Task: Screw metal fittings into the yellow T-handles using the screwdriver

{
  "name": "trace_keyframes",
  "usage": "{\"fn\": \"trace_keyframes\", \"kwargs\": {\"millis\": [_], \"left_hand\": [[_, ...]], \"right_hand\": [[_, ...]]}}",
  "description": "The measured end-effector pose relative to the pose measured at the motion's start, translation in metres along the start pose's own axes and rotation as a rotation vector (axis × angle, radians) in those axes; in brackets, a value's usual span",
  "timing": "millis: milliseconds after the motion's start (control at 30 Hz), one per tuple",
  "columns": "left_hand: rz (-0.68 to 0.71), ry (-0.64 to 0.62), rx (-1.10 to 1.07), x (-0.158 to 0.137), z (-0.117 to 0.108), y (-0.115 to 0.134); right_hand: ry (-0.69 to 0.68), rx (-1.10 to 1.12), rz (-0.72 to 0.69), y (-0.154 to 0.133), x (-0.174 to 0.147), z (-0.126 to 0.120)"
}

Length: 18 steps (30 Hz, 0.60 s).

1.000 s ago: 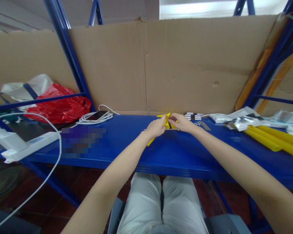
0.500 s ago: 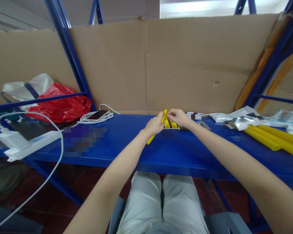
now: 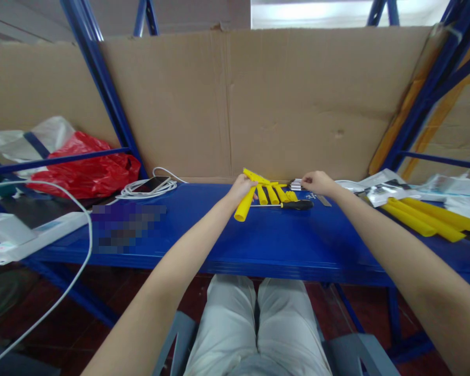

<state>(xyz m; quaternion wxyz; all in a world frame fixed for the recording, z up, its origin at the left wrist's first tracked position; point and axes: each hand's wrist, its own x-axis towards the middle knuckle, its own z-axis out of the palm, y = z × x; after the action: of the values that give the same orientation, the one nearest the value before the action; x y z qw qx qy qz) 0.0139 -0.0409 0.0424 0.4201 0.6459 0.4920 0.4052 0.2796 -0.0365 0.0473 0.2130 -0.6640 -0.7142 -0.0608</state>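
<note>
My left hand (image 3: 243,187) is closed around a yellow T-shaped plastic tool (image 3: 243,206), its round hollow handle pointing down toward me and its crosspiece up. My right hand (image 3: 317,183) is at the back of the bench, fingers bent together beside a small stack of black-and-white pieces (image 3: 295,184); what is in the fingertips is too small to tell. Between the hands lie several more yellow tools (image 3: 273,195) in a row. In front of them rests a screwdriver (image 3: 297,205) with a black handle. Small metal bits (image 3: 310,196) and a flat metal strip (image 3: 324,201) lie below my right hand.
On the right are yellow tubes (image 3: 423,216) and plastic bags (image 3: 391,190). To the left lie a coiled white cable (image 3: 135,190) with a phone, a power strip (image 3: 43,235) and a red bag (image 3: 86,167). A cardboard wall (image 3: 290,104) closes the back.
My right hand has moved right, away from the yellow tool, to the black-and-white stack. My left hand has shifted slightly left, still gripping the tool. The row of yellow tools and the screwdriver are now uncovered.
</note>
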Motion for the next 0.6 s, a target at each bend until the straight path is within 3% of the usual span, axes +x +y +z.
{"fn": "trace_keyframes", "kwargs": {"millis": [167, 300, 467, 600], "left_hand": [[-0.067, -0.123, -0.187, 0.012, 0.035, 0.019], [-0.153, -0.139, -0.378, 0.024, 0.077, 0.034], [-0.232, -0.205, -0.507, 0.032, 0.123, 0.047], [-0.313, -0.234, -0.547, 0.035, 0.144, 0.050]], "right_hand": [[0.013, 0.018, 0.192, 0.040, -0.006, 0.006], [0.100, 0.106, 0.339, 0.051, -0.013, 0.018], [0.050, 0.018, 0.281, 0.050, -0.021, 0.025], [0.045, -0.017, 0.259, 0.056, -0.026, 0.023]]}}
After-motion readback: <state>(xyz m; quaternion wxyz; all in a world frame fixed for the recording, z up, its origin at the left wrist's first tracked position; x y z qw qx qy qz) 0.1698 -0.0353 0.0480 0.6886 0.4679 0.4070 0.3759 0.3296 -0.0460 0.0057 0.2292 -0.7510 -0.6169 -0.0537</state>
